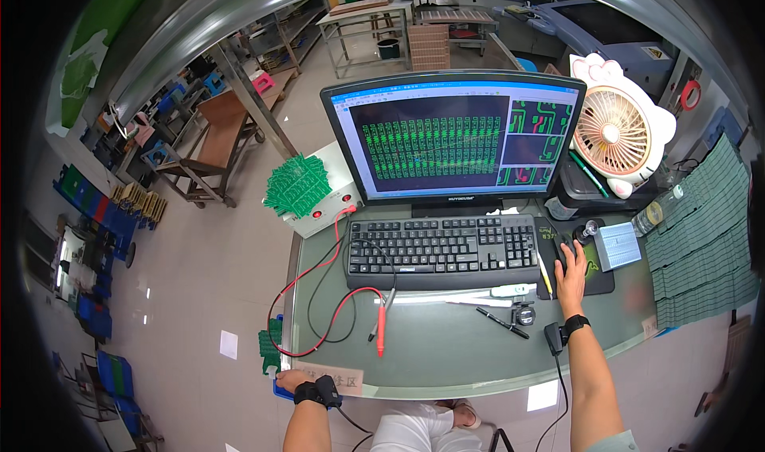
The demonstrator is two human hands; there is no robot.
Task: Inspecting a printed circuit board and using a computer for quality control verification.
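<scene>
My right hand (570,275) lies over a dark computer mouse (564,243) on a black mouse pad (602,283), its fingers draped across it. At the table's front left corner is my left hand (292,379), beside a blue tray (280,390) and a stack of green circuit boards (270,348). Its fingertips are too small and partly hidden to show whether it grips anything. In front of me a monitor (454,137) displays a green board layout. A black keyboard (442,249) sits below it.
Red and black test probes (381,332) with looping leads lie left of a pen (502,323). A white box (344,201) bears fanned green boards (299,185). Rightward are a fan (612,133), a light blue box (618,247), a bottle (657,211) and stacked green boards (705,237).
</scene>
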